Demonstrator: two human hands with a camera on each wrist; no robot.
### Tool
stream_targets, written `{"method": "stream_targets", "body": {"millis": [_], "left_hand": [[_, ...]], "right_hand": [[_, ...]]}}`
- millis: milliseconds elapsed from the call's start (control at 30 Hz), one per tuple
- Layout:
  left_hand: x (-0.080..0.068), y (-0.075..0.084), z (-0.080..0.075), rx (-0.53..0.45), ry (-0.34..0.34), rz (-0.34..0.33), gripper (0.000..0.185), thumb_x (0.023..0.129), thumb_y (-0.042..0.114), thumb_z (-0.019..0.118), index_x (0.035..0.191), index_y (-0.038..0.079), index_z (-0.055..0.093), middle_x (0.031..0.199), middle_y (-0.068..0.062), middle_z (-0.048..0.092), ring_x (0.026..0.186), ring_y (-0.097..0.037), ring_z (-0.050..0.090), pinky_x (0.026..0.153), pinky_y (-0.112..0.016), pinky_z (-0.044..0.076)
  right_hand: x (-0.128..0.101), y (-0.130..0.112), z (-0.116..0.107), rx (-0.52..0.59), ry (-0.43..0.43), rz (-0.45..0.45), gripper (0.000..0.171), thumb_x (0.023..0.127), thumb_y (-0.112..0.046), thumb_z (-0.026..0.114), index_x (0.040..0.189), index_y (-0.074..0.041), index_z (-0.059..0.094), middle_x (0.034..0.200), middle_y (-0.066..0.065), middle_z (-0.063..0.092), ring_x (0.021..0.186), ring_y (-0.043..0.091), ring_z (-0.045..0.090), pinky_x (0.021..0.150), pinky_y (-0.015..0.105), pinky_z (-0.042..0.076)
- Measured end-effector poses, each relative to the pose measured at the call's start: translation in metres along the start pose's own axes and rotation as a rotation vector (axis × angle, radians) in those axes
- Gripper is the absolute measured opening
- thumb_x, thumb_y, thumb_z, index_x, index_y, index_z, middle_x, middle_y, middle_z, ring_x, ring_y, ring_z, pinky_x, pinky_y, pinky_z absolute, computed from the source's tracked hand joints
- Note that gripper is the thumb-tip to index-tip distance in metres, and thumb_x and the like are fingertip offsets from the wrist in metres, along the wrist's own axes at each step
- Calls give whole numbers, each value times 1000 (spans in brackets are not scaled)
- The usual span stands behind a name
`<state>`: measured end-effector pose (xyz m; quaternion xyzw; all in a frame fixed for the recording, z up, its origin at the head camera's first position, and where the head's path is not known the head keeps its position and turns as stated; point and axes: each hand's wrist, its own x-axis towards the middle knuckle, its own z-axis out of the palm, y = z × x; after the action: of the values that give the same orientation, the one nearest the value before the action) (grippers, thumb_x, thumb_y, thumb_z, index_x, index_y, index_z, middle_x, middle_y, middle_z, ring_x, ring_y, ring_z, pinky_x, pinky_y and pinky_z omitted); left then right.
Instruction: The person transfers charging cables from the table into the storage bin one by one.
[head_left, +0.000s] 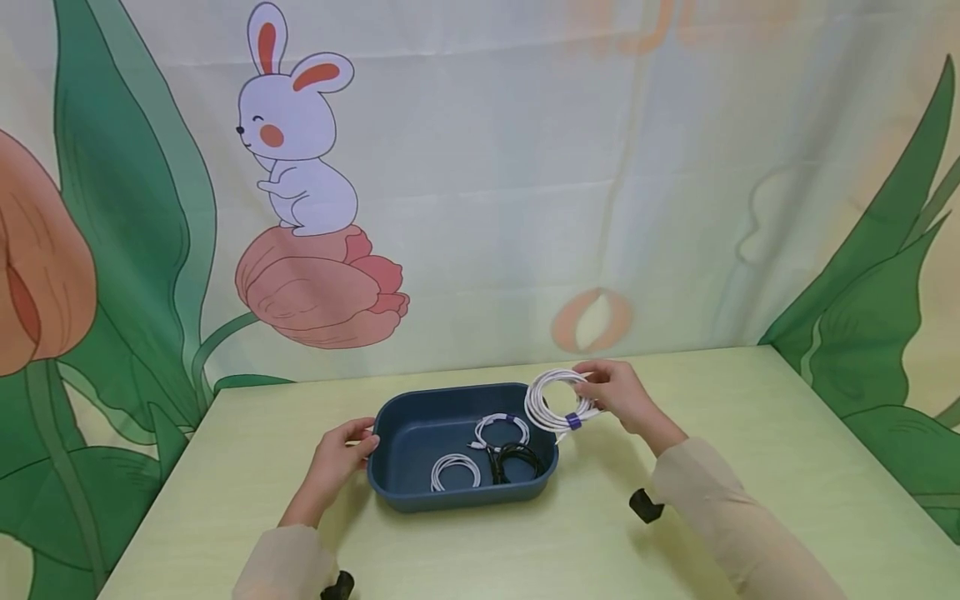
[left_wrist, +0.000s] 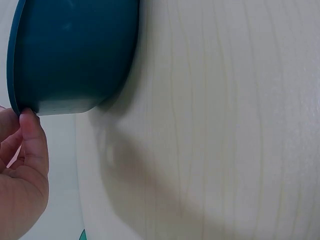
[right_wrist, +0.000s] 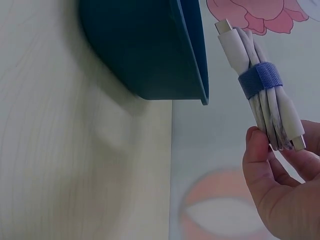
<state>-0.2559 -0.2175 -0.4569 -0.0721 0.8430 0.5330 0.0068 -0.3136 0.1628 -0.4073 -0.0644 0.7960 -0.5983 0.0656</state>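
White coiled cable (head_left: pixel 553 402) pinched in your right hand (head_left: pixel 618 394) hangs just beyond the blue tray (head_left: pixel 397 492); your left hand (head_left: pixel 341 454) seemingly grips its rim to steady it.

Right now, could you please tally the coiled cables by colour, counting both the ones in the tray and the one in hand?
White coiled cables: 3, namely two in the blue tray, at and, and one in the right hand, at.
Black coiled cables: 1, in the tray.
Total: 4
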Motion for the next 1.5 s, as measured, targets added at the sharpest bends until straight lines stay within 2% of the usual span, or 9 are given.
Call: {"method": "stream_targets", "body": {"millis": [500, 900, 1500], "left_hand": [[-2, 3, 0, -6, -1, 4, 37, 88, 7, 51, 123, -3, 47, 105, -18, 50, 78, -15, 55, 64, -23, 49], [-5, 5, 1, -14, 4, 11, 37, 88, 5, 50, 123, -4, 46, 105, -19, 50, 84, -24, 56, 64, -23, 50], [-4, 3, 0, -18, 7, 11, 36, 88, 5, 50, 122, -4, 47, 102, -17, 49, 83, -23, 55, 62, -22, 48]], "right_hand": [[4, 1, 20, 28, 8, 2, 31, 80, 1, 58, 111, 6, 55, 77, 6, 55, 57, 10, 53, 50, 21, 48], [5, -4, 31, 49, 12, -8, 32, 79, 1, 59, 110, 6, 55, 78, 7, 55, 56, 9, 52, 50, 20, 48], [6, -7, 49, 59, -11, 14, 31, 79, 1, 59, 110, 5, 56, 77, 7, 53, 56, 11, 52, 51, 21, 48]]}}
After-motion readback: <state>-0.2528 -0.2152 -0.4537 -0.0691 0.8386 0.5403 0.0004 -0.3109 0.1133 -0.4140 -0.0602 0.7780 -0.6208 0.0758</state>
